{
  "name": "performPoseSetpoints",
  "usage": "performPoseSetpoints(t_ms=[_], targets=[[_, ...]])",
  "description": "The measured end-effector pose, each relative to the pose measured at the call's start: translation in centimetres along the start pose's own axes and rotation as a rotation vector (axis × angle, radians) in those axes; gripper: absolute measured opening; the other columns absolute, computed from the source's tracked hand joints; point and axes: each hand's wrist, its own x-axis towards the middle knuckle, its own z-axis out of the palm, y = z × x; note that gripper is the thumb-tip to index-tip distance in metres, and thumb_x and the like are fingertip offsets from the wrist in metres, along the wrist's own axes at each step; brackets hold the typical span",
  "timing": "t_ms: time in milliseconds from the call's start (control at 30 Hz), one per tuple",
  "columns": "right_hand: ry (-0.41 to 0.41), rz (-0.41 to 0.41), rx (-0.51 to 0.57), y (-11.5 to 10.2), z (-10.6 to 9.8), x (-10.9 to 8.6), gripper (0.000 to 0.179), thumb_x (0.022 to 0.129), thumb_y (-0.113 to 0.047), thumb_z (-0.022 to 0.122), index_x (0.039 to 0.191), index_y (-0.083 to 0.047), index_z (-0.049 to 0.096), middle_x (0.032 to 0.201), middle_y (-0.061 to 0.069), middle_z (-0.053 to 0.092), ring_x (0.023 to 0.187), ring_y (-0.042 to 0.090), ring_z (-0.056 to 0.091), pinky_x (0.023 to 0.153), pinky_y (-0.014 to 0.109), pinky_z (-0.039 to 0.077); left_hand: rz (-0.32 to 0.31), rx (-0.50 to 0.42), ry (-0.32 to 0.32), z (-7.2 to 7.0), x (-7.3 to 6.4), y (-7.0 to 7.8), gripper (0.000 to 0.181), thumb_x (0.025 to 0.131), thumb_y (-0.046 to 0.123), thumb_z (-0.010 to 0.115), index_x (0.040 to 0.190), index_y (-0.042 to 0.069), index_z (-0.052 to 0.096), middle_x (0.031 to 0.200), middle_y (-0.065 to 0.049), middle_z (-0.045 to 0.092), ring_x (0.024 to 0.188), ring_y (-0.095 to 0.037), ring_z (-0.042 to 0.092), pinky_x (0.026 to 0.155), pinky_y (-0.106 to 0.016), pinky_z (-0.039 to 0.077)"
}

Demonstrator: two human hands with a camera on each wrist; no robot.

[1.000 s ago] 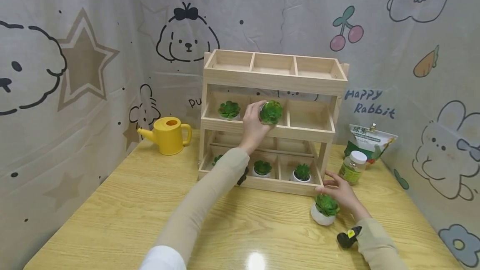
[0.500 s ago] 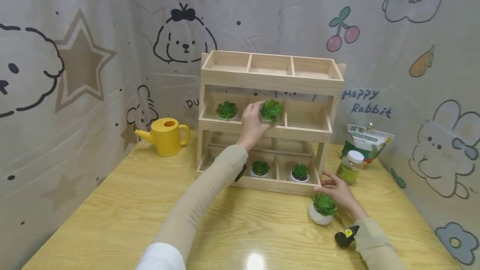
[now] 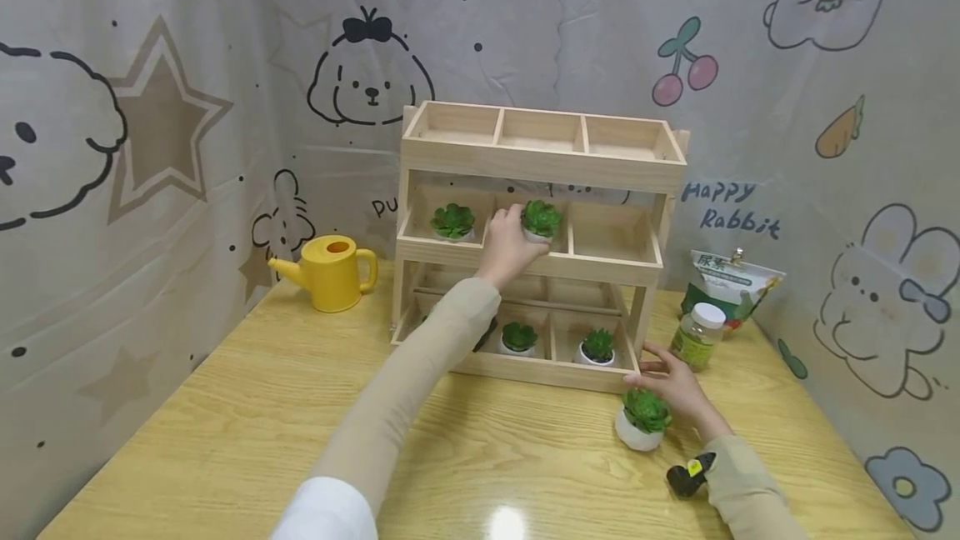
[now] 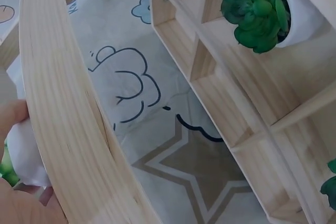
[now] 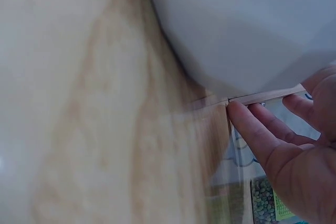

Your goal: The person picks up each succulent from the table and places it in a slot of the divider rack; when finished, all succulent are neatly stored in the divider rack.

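My left hand [image 3: 512,248] grips a small potted succulent [image 3: 541,219] in the middle compartment of the wooden shelf's [image 3: 543,158] middle tier. In the left wrist view, thumb and fingers hold its white pot [image 4: 29,156] behind the tier's front board. To its left sits another potted succulent [image 3: 453,222]. My right hand [image 3: 678,386] touches the shelf's lower right corner, fingertips at the wood, fingers fairly straight in the right wrist view. Just in front of that hand, a succulent in a white pot [image 3: 639,432] stands on the table.
Several potted succulents, including one at the right [image 3: 597,347], sit in the bottom tier, partly hidden by my left sleeve [image 3: 420,365]. A yellow watering can [image 3: 333,275] stands left of the shelf. At the right are a white-capped jar [image 3: 697,338] and a clipped bag [image 3: 727,286].
The succulent in my left hand has gone from tipped forward to more upright and now sits deeper in the compartment. My right hand stays at the shelf corner.
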Motion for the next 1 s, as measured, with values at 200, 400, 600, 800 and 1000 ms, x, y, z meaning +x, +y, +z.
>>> performPoseSetpoints(t_ms=[200,400,600,800,1000], targets=[[-0.005,0.012,-0.011,0.27,-0.17,0.11,0.083,0.089,-0.031,0.068,0.149,0.003,0.022,0.13,0.034,0.05,0.116,0.043,0.055,0.086,0.046,0.052,-0.018,0.04,-0.032,0.07,0.28,0.11,0.069,0.075,0.031,0.081,0.131,0.002,0.051,0.119,-0.015,0.058,0.109,-0.029,0.057,0.093,-0.038,0.051],[-0.015,0.019,-0.017,0.41,-0.3,0.2,0.084,0.09,-0.032,0.067,0.149,0.003,0.02,0.131,0.035,0.049,0.116,0.043,0.055,0.085,0.047,0.052,-0.039,0.073,-0.052,0.24,0.38,0.16,0.07,0.076,0.034,0.08,0.131,0.001,0.051,0.12,-0.016,0.06,0.108,-0.028,0.058,0.093,-0.037,0.051],[-0.009,0.019,-0.008,0.2,-0.12,0.08,0.083,0.089,-0.031,0.068,0.149,0.002,0.021,0.131,0.034,0.05,0.117,0.044,0.054,0.087,0.047,0.052,-0.057,0.119,-0.049,0.18,0.37,0.31,0.071,0.076,0.039,0.079,0.129,0.0,0.053,0.118,-0.016,0.061,0.107,-0.029,0.059,0.093,-0.038,0.051],[-0.004,0.019,0.001,-0.09,0.03,-0.04,0.083,0.089,-0.03,0.069,0.149,0.002,0.022,0.131,0.034,0.05,0.118,0.044,0.053,0.087,0.046,0.052,-0.08,0.174,-0.052,0.2,0.57,0.49,0.071,0.076,0.042,0.078,0.128,0.001,0.053,0.115,-0.016,0.062,0.103,-0.029,0.062,0.088,-0.038,0.053],[0.007,0.012,-0.002,-0.01,0.04,0.0,0.083,0.088,-0.03,0.069,0.149,0.003,0.022,0.131,0.034,0.051,0.12,0.044,0.051,0.088,0.045,0.052,-0.101,0.175,-0.073,0.18,0.55,0.72,0.076,0.077,0.043,0.077,0.134,0.001,0.048,0.12,-0.018,0.061,0.107,-0.031,0.062,0.089,-0.039,0.053]])
